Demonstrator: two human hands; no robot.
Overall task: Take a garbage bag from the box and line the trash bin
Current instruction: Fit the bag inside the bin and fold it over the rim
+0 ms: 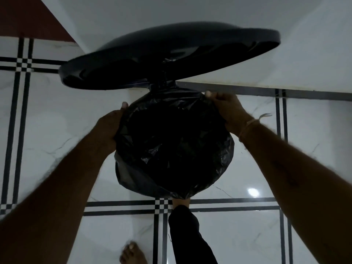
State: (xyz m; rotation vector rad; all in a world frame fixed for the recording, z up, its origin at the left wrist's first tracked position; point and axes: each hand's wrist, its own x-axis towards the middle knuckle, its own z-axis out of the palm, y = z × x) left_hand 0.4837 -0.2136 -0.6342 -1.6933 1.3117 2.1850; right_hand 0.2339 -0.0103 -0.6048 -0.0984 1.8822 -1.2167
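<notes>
Centrally in the frame, the black garbage bag (174, 147) is draped over the mouth of the trash bin, whose round lid (169, 56) stands raised above it in the upper half of the frame. The bin body itself is almost wholly hidden under the plastic. The left hand (109, 126) lies against the bag's left edge with the thumb up; its grip is closed over the plastic fold at the rim. The right hand (228, 111) is at the upper right edge of the bag, its grip pinching the bag's hem between thumb and fingers. A thread band (249, 123) circles the right wrist. Below the bag, a dark trouser leg (187, 233) and foot reach the bin's base at the lower centre. A second bare foot (133, 253) rests on the white tiled floor (238, 235) at the bottom edge.
</notes>
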